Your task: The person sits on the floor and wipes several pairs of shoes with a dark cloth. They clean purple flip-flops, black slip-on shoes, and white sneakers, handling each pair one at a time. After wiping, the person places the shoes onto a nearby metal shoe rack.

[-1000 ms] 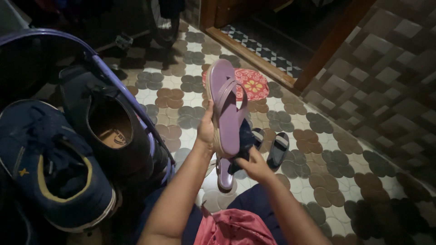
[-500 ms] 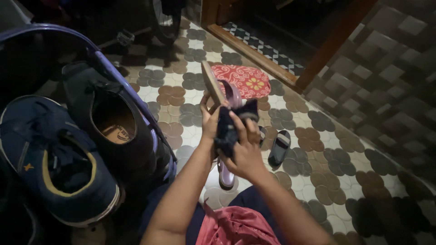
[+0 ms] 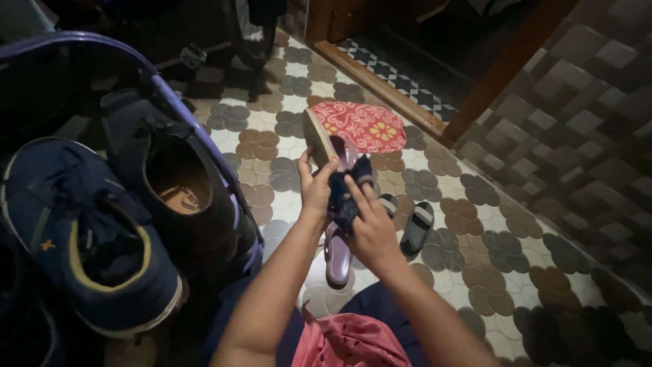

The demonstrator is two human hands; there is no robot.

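Since a second ago you have rolled the sandal (image 3: pixel 319 139) from footbed-up, straps facing you, to edge-on; now you see its tan side edge and a sliver of purple strap. The dark cloth (image 3: pixel 344 192), then bunched low at the heel end, has come up onto the strap side at mid-length. Judged from that, wiping has shifted from the lower part of the shoe to the strap area.

Your left hand (image 3: pixel 314 189) is closed around the sandal at mid-length, thumb side toward you. Your right hand (image 3: pixel 369 231) is clenched on the cloth, pressing it against the sandal.

The sandal is held in the air above the tiled floor (image 3: pixel 489 272), centre of view. Its long axis runs from about 11 o'clock, the far end, down toward 5 o'clock at your hands. Cannot tell which end is the toe.

Around it: the matching purple sandal (image 3: pixel 337 255) lies on the floor below your hands; dark slippers (image 3: pixel 415 228) at 3 o'clock; a red patterned mat (image 3: pixel 367 126) at 12; a rack with a navy sneaker (image 3: pixel 88 238) at 9.
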